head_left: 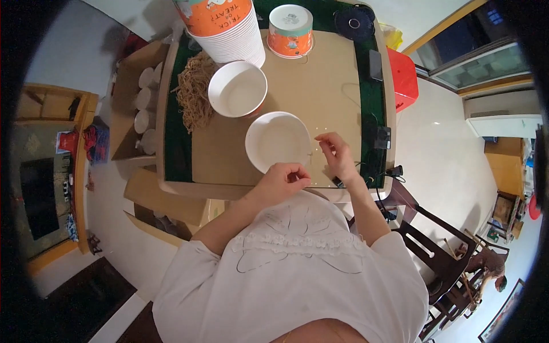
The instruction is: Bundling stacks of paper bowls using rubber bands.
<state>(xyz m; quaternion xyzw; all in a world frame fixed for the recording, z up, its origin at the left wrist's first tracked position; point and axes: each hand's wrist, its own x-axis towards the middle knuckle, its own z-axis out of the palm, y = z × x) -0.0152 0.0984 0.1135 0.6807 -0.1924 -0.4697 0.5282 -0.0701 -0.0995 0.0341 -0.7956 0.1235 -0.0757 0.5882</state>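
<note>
A white paper bucket (278,140) stands mouth up at the near middle of the table, its inside bare. My left hand (283,180) is closed at its near rim, fingers curled; whatever they hold is hidden. To the right of the bucket, my right hand (337,155) has thumb and forefinger drawn together in a pinch, and anything between them is too small to name. Tiny white bits (318,150) are scattered on the board by that hand. Another white bucket (237,90) stands just behind, mouth up. A bundle of brown twine (196,91) lies left of it.
A tall stack of orange-printed buckets (229,40) rises at the back left. One upside-down bucket with a thin handle (290,33) sits at the back. A dark blue coil (354,23) lies back right; black adapters (382,138) line the right edge. Cartons (137,103) flank the left.
</note>
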